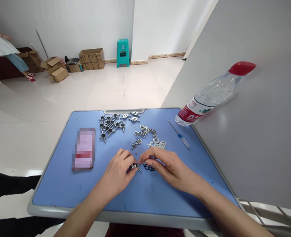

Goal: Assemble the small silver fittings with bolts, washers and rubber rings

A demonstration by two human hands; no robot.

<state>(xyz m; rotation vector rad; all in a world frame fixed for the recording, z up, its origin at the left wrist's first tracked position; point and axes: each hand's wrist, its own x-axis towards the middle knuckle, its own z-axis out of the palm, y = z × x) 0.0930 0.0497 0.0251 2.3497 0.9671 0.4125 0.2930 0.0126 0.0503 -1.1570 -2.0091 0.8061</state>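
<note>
Near the front middle of the blue table, my left hand is closed on a small metal fitting. My right hand pinches at the fitting's right side; whatever lies between its fingertips is too small to make out. Black rubber rings lie partly under my right fingers. Just beyond are flat metal plates, a pile of tiny screws or nuts and bent metal pieces. Farther left sit several fittings with black centres, and beside them a few fittings without black.
A phone lies on the table's left side. On the right are a blue-handled screwdriver and a red-capped water bottle beside a grey panel. Cardboard boxes, a teal stool and a person are beyond.
</note>
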